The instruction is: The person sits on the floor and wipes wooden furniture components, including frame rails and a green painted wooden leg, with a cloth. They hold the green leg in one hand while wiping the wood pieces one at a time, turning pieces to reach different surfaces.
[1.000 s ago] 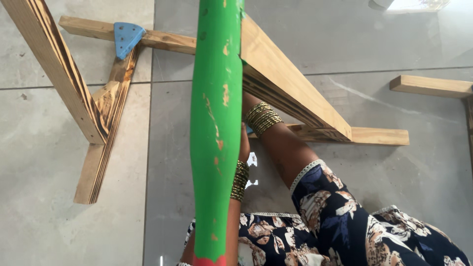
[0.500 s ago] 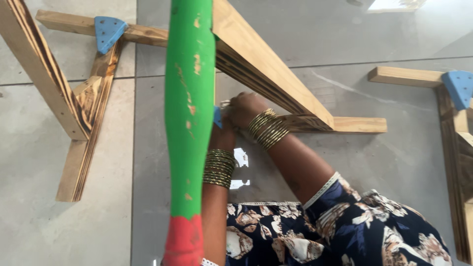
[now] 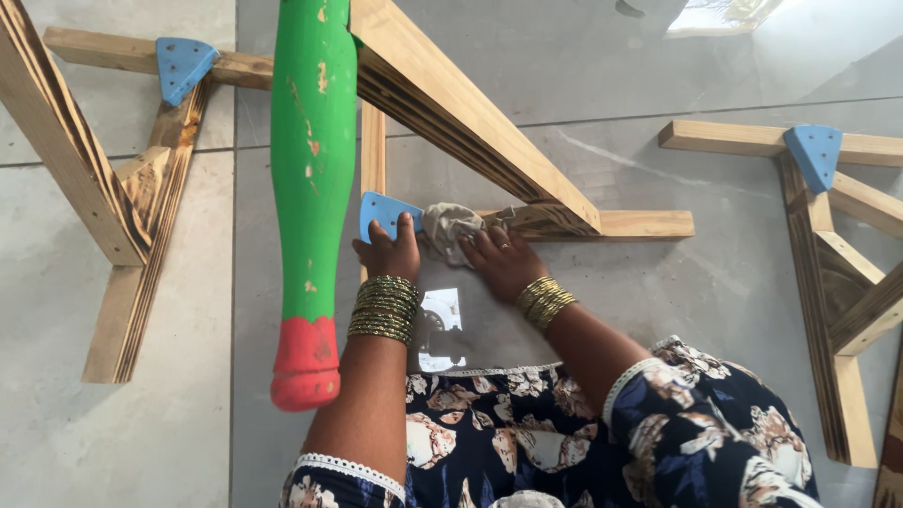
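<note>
Here, mid-frame, the left hand (image 3: pixel 388 252) lies flat on a blue corner bracket (image 3: pixel 384 211), fingers clamping nothing. The right hand (image 3: pixel 503 259) presses a grey rag (image 3: pixel 450 230); whether it is clenched on the rag is unclear.

green post (image 3: pixel 313 160) close left of left hand (image 3: pixel 388 252), slanted wooden beam (image 3: pixel 470 113) overhead, bare floor (image 3: pixel 734 282) rightward

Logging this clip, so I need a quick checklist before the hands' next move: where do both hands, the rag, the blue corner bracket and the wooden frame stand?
1. Left hand on blue corner bracket: ok.
2. Right hand touching grey rag: ok.
3. Firm grip on the rag: cannot tell.
4. Wooden frame lying flat on tiled floor: ok.
5. Green and red post out of the hands' way: not ok, it hides the view beside the left hand.
</note>
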{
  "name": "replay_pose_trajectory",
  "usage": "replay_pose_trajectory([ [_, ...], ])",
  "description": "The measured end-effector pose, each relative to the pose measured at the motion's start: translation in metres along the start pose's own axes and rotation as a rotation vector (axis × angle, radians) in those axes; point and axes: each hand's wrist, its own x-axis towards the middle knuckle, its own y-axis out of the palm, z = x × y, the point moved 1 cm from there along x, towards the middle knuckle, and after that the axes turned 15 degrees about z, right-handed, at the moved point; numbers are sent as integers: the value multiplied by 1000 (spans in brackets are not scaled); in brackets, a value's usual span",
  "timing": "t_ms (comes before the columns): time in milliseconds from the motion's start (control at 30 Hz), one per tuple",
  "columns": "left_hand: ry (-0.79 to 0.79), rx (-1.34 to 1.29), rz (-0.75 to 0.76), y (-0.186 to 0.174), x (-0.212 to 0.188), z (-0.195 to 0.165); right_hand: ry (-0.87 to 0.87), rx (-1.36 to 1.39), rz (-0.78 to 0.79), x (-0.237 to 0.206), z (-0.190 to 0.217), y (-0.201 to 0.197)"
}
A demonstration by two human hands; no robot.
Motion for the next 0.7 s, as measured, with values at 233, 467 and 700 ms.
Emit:
replay_pose_trajectory([
  [233, 42, 0, 20, -6, -10, -2, 44, -234, 234, -51, -42, -4],
  [467, 90, 28, -2, -7, -9, 0, 212, -245, 429, -89, -79, -21],
  [700, 89, 25, 16, -7, -11, -1, 448, 74, 465, -98, -77, -25],
])
